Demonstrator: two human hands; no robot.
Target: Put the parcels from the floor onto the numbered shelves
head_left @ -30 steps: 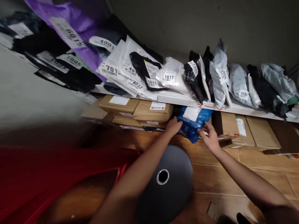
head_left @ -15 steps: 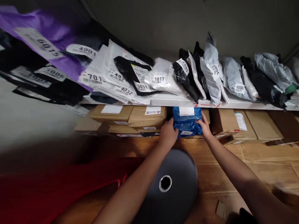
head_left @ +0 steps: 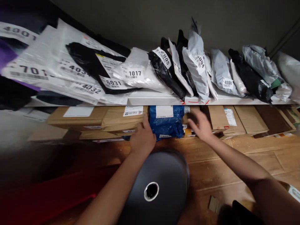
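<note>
A blue plastic-wrapped parcel (head_left: 167, 123) with white labels sits among cardboard boxes beneath the white shelf. At its left side is my left hand (head_left: 142, 139), fingers pointing up along the parcel's edge and thumb apart near its lower corner. Whether the fingertips touch the parcel or the box beside it, I cannot tell. My right hand (head_left: 201, 125) is off the parcel to the right, fingers spread and holding nothing. Behind that hand, a narrow box with labels (head_left: 187, 123) shows in part.
Labelled mailing bags lie along the white shelf (head_left: 145, 100), including a white bag (head_left: 134, 73) marked 1017 and a grey bag (head_left: 195, 59) marked 3004. Cardboard boxes (head_left: 79, 117) line the space below. A dark round stool (head_left: 168, 181) stands on the wooden floor (head_left: 255, 156).
My right hand has let go of the blue parcel and moved right, its fingers spreading. My left hand has loosened at the parcel's left side. The view has shifted to the right.
</note>
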